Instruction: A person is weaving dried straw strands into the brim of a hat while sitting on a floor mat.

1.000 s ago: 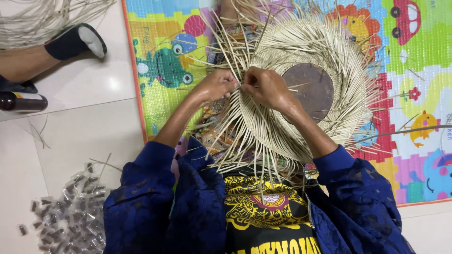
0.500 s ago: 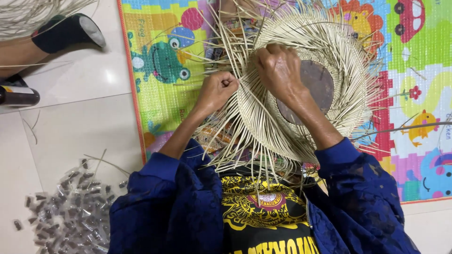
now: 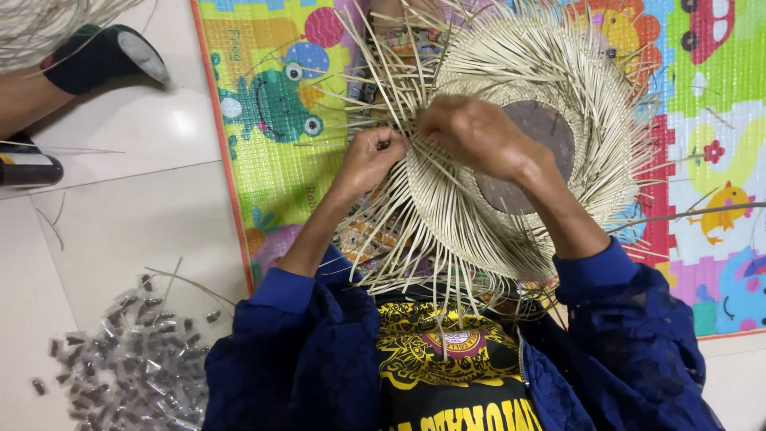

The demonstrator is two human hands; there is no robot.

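A half-woven round rattan basket [image 3: 479,215] with a brown wooden disc base [image 3: 550,132] rests on my lap, pale strands sticking out all around its rim. My left hand [image 3: 373,156] pinches thin rattan strands at the basket's left edge. Over the woven wall, close beside the left hand, my right hand [image 3: 479,136] is closed on strands. Both arms wear dark blue sleeves.
A colourful children's play mat [image 3: 271,104] with animal pictures lies under the basket on a pale tiled floor [image 3: 120,223]. A pile of small clear packets [image 3: 128,359] sits lower left. Another person's foot in a black sock [image 3: 100,52] is at upper left, next to a dark tool [image 3: 28,169].
My right hand moved from the basket's upper rim down and left to meet the left hand. The left hand shifted slightly toward the weave edge.
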